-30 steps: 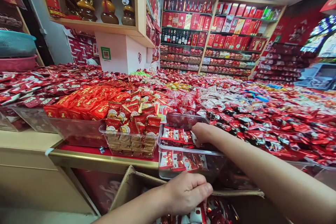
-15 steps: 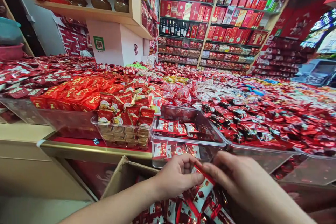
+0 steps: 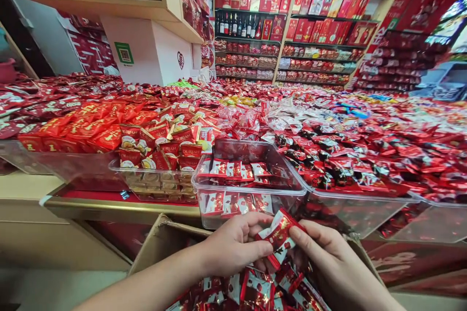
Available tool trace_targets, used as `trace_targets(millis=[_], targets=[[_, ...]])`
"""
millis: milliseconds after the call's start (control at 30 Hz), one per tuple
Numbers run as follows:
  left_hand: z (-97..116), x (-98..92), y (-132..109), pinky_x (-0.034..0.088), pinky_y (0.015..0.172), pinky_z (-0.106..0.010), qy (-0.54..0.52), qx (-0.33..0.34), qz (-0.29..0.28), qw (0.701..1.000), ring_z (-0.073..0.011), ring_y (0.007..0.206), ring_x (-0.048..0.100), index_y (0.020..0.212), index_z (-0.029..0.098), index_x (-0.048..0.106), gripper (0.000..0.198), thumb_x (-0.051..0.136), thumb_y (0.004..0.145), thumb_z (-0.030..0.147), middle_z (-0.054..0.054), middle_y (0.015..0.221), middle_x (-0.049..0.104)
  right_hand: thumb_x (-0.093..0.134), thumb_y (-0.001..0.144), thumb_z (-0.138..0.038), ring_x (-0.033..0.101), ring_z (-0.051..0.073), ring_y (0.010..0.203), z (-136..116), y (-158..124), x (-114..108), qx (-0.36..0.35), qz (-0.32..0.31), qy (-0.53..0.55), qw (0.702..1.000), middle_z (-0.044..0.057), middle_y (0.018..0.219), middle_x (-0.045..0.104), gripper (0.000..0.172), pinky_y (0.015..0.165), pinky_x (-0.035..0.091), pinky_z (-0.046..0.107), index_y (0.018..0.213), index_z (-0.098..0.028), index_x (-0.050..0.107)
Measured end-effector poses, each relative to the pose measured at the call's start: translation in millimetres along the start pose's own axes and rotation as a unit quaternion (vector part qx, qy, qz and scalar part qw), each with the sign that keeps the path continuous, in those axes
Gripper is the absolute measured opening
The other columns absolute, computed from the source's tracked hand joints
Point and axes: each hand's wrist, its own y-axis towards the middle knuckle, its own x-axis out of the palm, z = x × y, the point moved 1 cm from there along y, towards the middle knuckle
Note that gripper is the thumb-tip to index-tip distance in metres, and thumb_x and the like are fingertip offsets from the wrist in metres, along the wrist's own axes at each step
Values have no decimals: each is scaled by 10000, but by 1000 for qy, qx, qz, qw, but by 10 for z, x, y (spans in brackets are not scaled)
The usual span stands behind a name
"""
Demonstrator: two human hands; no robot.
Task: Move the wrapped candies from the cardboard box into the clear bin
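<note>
My left hand (image 3: 233, 245) and my right hand (image 3: 328, 257) meet over an open cardboard box (image 3: 160, 243) full of red and white candy packets (image 3: 255, 291). Both hands pinch the same small stack of red and white packets (image 3: 279, 233), held just below the front wall of a clear plastic bin (image 3: 251, 199). A partial layer of the same packets lies in that bin. To its left stands another clear bin (image 3: 153, 184) heaped with red durian sweets.
A wide counter is covered with red wrapped sweets (image 3: 365, 150) in clear trays. A gold counter edge (image 3: 109, 206) runs at the left. Wall shelves (image 3: 292, 24) at the back hold red boxes and bottles.
My right hand came out of the clear bin and down to the cardboard box. Both hands then took hold of a stack of packets and raised it slightly toward the bin.
</note>
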Motion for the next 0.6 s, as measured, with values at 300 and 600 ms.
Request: trace_targets(millis=[300, 600], targets=[[5, -51, 7, 438, 498, -221, -49, -6, -30, 998, -128, 540, 604, 1076, 154, 457, 557, 456, 742, 601, -48, 696, 616, 501, 792, -148, 606, 155, 880, -201, -125, -15, -260, 49, -185, 946, 53, 990, 616, 281, 705, 507, 209, 1003, -285, 626], [-20, -20, 10, 381, 535, -174, -14, 32, 34, 999, -38, 531, 451, 1007, 149, 526, 444, 699, 635, 319, 38, 631, 502, 392, 826, -194, 594, 151, 896, -83, -130, -5, -70, 45, -32, 996, 71, 1035, 594, 260, 772, 494, 256, 1047, -228, 523]])
